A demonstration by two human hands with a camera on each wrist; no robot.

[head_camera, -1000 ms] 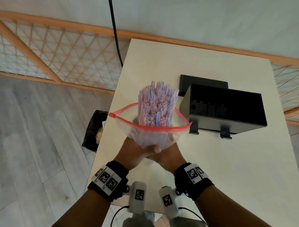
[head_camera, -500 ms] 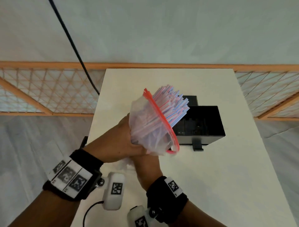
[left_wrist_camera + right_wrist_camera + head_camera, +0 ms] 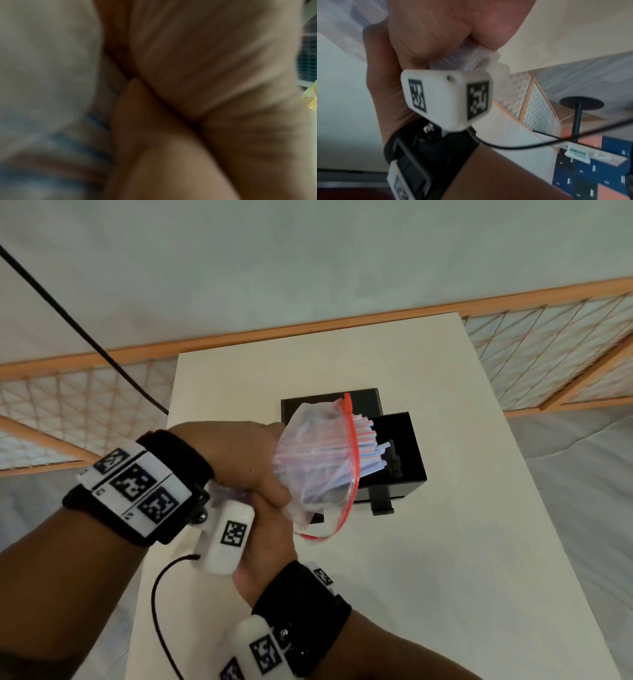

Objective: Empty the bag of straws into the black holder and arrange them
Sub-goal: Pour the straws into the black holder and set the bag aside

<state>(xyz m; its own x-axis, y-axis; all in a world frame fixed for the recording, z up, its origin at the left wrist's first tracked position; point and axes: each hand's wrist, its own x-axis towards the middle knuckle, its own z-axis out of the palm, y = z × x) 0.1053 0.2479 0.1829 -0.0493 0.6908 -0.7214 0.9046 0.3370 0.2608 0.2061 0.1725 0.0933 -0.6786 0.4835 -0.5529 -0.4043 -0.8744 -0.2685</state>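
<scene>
A clear zip bag with a red seal is tipped sideways, its mouth facing right over the black holder. Pink, blue and white straws poke out of the mouth above the holder's open top. My left hand grips the bunched bottom of the bag from above. Below it, my right hand also clasps the bag's bottom. In the right wrist view the crumpled bag end shows under the left hand. The left wrist view is a close blur of skin.
The holder stands mid-table on the white table, with a flat black lid behind it. A black cable hangs at the left. Wooden lattice screens flank the table's far end.
Both hands have swung the bag from upright to lying sideways and carried it right, so the straw ends now reach over the holder. The head view has shifted too.
</scene>
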